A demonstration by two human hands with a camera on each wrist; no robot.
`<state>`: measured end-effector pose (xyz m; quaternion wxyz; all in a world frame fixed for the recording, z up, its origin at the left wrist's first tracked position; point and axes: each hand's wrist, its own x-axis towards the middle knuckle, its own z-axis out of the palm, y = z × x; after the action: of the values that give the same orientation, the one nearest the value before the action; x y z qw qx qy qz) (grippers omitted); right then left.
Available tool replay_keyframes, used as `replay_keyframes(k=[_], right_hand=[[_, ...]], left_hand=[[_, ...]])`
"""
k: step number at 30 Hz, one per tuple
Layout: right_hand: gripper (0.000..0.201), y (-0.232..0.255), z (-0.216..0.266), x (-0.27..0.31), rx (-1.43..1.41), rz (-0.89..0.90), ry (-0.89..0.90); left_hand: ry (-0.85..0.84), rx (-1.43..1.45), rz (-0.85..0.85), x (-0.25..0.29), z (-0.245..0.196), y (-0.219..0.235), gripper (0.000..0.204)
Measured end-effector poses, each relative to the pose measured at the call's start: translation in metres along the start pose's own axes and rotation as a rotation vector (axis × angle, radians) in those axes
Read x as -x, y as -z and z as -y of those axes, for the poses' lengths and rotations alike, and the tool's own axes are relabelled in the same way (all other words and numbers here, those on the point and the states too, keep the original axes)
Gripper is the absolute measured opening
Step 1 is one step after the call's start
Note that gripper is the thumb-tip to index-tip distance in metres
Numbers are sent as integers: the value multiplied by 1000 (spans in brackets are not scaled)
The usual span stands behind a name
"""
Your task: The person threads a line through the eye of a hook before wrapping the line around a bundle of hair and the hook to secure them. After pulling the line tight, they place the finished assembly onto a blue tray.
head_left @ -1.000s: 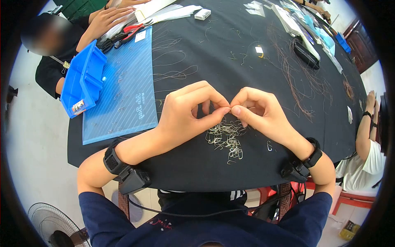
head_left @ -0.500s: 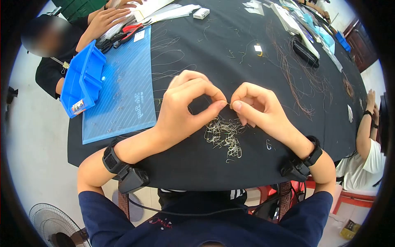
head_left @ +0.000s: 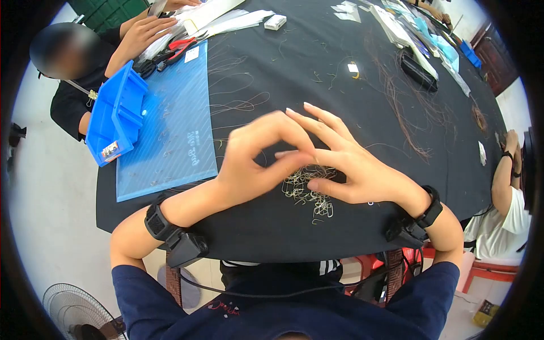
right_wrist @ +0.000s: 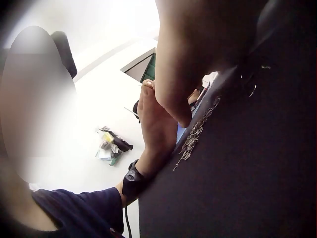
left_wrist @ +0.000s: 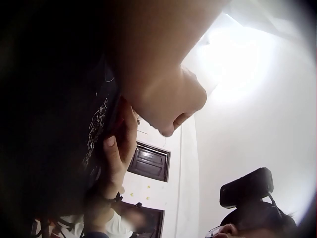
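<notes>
My left hand [head_left: 255, 147] is over the pile of small metal fishhooks [head_left: 300, 191], its thumb and index finger pinched together on something thin and mostly hidden. A fine strand [left_wrist: 143, 132] shows near these fingertips in the left wrist view. My right hand [head_left: 362, 173] has its fingers spread and extended toward the left, overlapping the left fingertips in the head view. Its thumb [head_left: 331, 188] points across the hooks. The pile also shows below the hands in the right wrist view, as a heap of loose hooks [right_wrist: 190, 141] on the black cloth.
A blue translucent file bag [head_left: 164, 130] with hooks on it lies to the left, beside a blue bin [head_left: 116, 113]. Red-handled pliers [head_left: 182, 44], loose brown strands [head_left: 399, 113] and a black case [head_left: 418, 72] lie farther off. Other people sit around the table.
Both hands were pinching at a small thin thing, then drew slightly apart. Now the right hand has let go, spread its fingers and swung leftward over the pile; the left still pinches.
</notes>
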<state>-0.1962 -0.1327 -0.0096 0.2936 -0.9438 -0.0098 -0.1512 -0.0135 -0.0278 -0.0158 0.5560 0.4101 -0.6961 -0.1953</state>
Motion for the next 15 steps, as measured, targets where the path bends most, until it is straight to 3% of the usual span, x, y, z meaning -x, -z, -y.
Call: replay_keyframes(k=[2, 6, 9, 15], right_hand=[[56, 0, -2, -2, -20, -47, 48], [59, 2, -21, -3, -129, -257, -24], [49, 10, -5, -4, -447, -450, -259], [36, 22, -22, 4, -651, -749, -408]], left_hand=[[-79, 58, 148, -2, -1, 0, 10], [-6, 65, 199, -1, -3, -3, 10], [49, 36, 227, -1, -1, -3, 9], [136, 96, 318, 1, -4, -3, 7]])
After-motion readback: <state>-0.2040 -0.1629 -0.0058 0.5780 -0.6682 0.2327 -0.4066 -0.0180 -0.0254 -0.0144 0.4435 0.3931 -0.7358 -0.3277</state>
